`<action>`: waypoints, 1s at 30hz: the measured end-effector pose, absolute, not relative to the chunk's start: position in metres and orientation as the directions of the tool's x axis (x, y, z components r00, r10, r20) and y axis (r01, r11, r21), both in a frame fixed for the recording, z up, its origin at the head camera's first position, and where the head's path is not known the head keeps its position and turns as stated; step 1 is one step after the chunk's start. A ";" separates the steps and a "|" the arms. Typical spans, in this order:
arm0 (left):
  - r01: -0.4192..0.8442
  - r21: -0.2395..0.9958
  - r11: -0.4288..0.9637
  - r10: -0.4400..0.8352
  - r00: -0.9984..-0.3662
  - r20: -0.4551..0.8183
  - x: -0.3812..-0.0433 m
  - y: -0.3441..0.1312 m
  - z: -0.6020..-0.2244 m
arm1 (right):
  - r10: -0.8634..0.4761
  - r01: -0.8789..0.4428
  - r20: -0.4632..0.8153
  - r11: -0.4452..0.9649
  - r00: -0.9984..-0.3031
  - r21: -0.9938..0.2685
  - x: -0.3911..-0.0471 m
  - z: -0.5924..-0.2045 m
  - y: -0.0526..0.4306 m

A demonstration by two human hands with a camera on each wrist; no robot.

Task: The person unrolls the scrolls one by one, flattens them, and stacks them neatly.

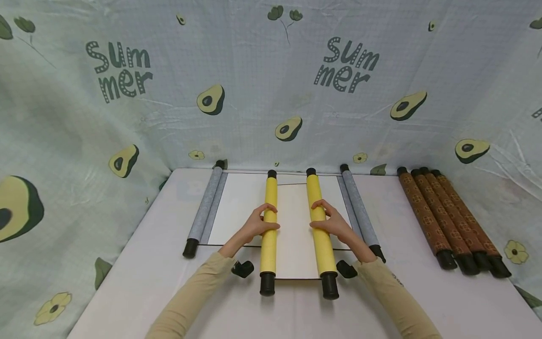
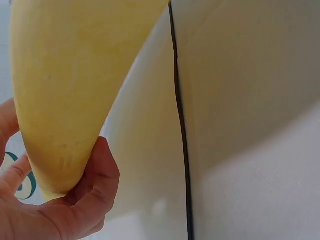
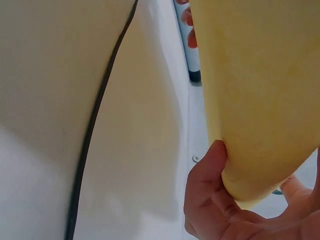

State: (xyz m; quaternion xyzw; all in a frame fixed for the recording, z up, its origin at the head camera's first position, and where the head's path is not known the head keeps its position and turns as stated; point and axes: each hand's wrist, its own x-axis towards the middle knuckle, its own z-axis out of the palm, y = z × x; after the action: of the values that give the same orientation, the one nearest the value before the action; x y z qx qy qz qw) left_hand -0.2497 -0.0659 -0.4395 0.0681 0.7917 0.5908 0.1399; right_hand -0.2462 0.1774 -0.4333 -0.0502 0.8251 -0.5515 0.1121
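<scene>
A yellow scroll [image 1: 269,252] is partly unrolled, with a pale sheet [image 1: 296,235] stretched between its two black-capped rolls. My left hand [image 1: 257,223] grips the left roll around its middle, thumb on the inner side. The right roll [image 1: 323,252] is held the same way by my right hand [image 1: 333,223]. Beneath lies a wider open scroll with grey rolls [image 1: 206,207] and a white sheet [image 1: 237,202]. In the left wrist view, fingers [image 2: 102,175] curl round the yellow roll's underside; the right wrist view shows the other hand [image 3: 215,200] likewise.
Several rolled brown patterned scrolls [image 1: 427,216] lie side by side at the table's right. The white table [image 1: 169,273] meets an avocado-print cloth [image 1: 245,61] at the back and sides. Small black wrist devices [image 1: 243,269] show beside both wrists.
</scene>
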 end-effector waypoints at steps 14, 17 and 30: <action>-0.023 0.953 0.301 0.300 -0.947 -0.117 -0.250 -0.071 -0.435 | -0.205 0.042 -0.137 0.412 -0.969 -0.910 -0.247 -0.430 0.179; -0.020 0.951 0.309 0.293 -0.949 -0.115 -0.250 -0.072 -0.433 | -0.204 0.042 -0.140 0.419 -0.969 -0.907 -0.248 -0.431 0.180; -0.026 0.948 0.316 0.284 -0.951 -0.121 -0.251 -0.075 -0.438 | -0.203 0.013 -0.111 0.430 -0.973 -0.903 -0.247 -0.432 0.185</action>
State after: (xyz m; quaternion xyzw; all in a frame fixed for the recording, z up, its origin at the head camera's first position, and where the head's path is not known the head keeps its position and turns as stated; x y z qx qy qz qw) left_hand -0.2512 -0.0752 -0.4383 0.0807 0.8000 0.5792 0.1341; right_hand -0.2469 0.1846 -0.4316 -0.0565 0.8393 -0.5310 0.1017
